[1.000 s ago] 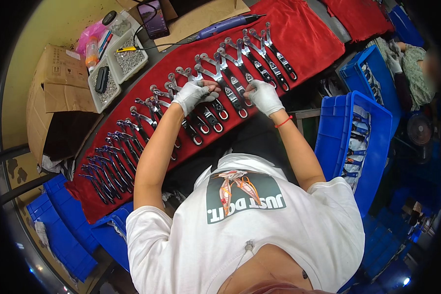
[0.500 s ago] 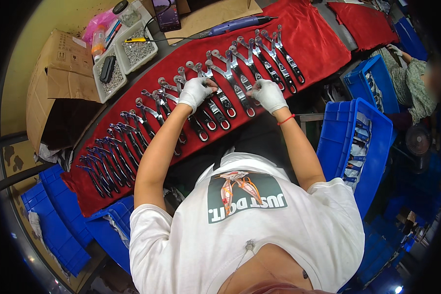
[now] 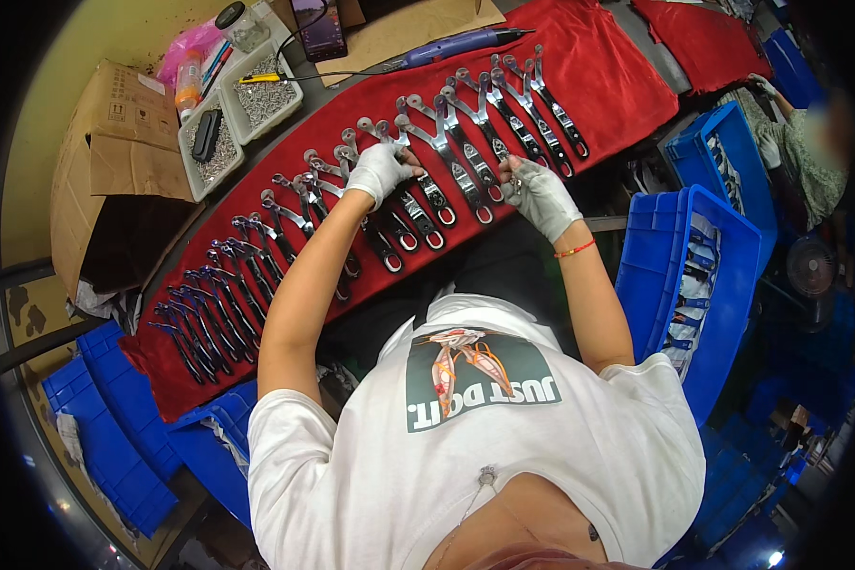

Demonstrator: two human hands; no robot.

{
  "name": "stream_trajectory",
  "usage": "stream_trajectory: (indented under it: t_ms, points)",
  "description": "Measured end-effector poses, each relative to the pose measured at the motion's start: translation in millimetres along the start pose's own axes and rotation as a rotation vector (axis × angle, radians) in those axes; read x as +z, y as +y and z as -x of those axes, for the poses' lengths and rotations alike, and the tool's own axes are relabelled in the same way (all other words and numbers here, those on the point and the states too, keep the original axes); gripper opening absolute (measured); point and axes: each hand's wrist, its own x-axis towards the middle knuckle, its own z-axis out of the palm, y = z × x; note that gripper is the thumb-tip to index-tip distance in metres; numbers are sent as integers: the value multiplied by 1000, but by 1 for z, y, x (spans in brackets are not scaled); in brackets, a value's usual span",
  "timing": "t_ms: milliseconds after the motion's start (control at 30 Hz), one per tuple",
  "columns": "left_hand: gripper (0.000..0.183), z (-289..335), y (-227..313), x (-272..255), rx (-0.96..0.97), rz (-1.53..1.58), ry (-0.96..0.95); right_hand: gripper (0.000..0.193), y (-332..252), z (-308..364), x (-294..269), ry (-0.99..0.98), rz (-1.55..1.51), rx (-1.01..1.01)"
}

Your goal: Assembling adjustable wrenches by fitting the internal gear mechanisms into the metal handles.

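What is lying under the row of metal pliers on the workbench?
A red cloth lies under the row of pliers; both gloved hands, left hand and right hand, rest on pliers too. The bench surface beneath the cloth is covered.

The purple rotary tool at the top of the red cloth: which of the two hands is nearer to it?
The left hand is slightly nearer, below and left of the purple rotary tool. The right hand lies farther below, to its right.

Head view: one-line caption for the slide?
Gloved left hand and right hand rest on metal pliers laid in a row on a red cloth.
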Motion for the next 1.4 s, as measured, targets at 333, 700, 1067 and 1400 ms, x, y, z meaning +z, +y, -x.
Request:
stream_trajectory:
  t_ms: [333, 700, 1067, 1400]
  points:
    - [28, -10, 10, 2, -46, -158, 20, 20, 22, 18, 1, -41, -149, 98]
    - [35, -66, 61, 41, -26, -339, -5, 22, 22, 37, 2, -21, -126, 87]
    - [38, -57, 56, 38, 25, -185, -141, 20, 20, 28, -10, -18, -64, 70]
    - [29, -49, 86, 59, 87, -524, -176, 12, 15, 29, -8, 56, -80, -28]
